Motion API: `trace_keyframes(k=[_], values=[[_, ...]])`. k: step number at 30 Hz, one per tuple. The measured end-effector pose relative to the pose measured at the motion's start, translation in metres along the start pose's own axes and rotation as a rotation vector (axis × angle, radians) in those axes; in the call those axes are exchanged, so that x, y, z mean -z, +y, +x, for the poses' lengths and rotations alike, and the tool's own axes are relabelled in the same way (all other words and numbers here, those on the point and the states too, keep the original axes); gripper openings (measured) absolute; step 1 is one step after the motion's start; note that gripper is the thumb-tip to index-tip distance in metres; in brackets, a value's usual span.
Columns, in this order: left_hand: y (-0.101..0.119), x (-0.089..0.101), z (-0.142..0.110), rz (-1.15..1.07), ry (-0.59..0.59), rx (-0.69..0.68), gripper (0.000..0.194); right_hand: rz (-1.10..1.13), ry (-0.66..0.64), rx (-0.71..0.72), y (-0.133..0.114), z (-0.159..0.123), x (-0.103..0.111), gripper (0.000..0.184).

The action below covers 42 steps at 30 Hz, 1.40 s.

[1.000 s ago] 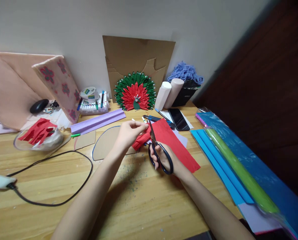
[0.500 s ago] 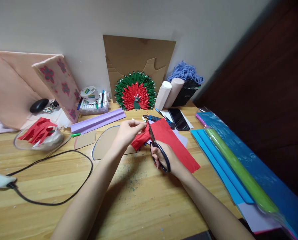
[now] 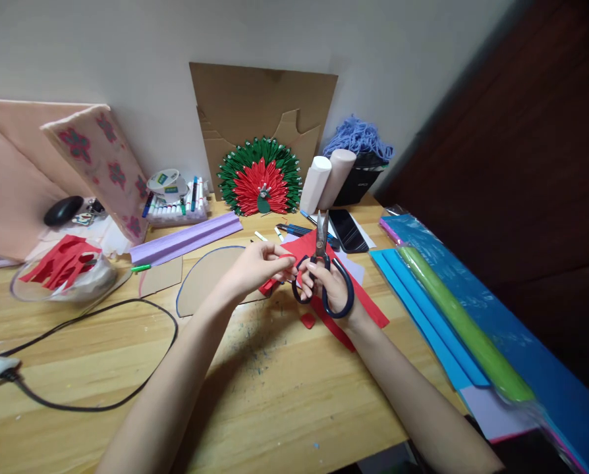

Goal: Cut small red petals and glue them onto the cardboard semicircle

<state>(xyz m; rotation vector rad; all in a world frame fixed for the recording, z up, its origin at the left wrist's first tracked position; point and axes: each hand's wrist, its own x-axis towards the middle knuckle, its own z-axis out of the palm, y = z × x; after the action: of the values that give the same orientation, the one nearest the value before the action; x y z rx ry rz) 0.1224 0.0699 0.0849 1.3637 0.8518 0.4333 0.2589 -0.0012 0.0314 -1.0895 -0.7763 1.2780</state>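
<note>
My right hand [image 3: 324,286] is closed around the dark handles of a pair of scissors [image 3: 320,247], whose blades point up and away from me. Close beside it, my left hand [image 3: 259,270] pinches a small red paper piece [image 3: 288,257] between thumb and fingers. A larger red crepe paper sheet [image 3: 371,303] lies under and behind the right hand. On the wood below the hands rests a small red scrap [image 3: 308,320]. Partly under my left wrist is a rounded cardboard piece [image 3: 200,276] with a blue outline.
A red and green paper peacock [image 3: 259,178] leans on cardboard [image 3: 265,92] at the back. To the left are a purple paper strip [image 3: 186,238], a bowl of red scraps [image 3: 62,263] and a black cable [image 3: 170,342]. A phone [image 3: 348,230] and blue paper rolls [image 3: 427,316] lie right.
The scissors have come away from the red paper at my left hand and now point upward. A small red scrap has appeared on the table. Both hands are slightly closer together.
</note>
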Motion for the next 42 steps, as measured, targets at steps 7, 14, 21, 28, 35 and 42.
trace_keyframes(k=[7, 14, 21, 28, 35, 42], values=[[-0.0047, 0.0022, -0.0011, 0.133, -0.219, -0.034, 0.017, -0.009, -0.086, 0.023, 0.0011, 0.0003, 0.0064, 0.028], [-0.0018, 0.0017, -0.0019, 0.15, -0.187, -0.009, 0.02, 0.018, -0.081, 0.045, 0.001, -0.0004, 0.0063, 0.025], [-0.0022, 0.0037, -0.0027, 0.188, -0.224, -0.018, 0.027, 0.014, -0.04, 0.028, 0.0026, -0.0006, 0.0058, 0.025], [-0.0072, 0.0041, -0.0015, 0.257, -0.26, -0.035, 0.031, -0.055, -0.094, -0.005, -0.0008, -0.0039, 0.0074, 0.023], [-0.0067, 0.0077, -0.0009, 0.305, -0.241, -0.065, 0.03, -0.046, -0.1, 0.021, -0.0012, -0.0042, 0.0066, 0.024], [-0.0054, 0.0025, -0.0015, 0.251, -0.192, -0.064, 0.025, -0.005, -0.063, 0.043, 0.0003, -0.0014, 0.005, 0.029]])
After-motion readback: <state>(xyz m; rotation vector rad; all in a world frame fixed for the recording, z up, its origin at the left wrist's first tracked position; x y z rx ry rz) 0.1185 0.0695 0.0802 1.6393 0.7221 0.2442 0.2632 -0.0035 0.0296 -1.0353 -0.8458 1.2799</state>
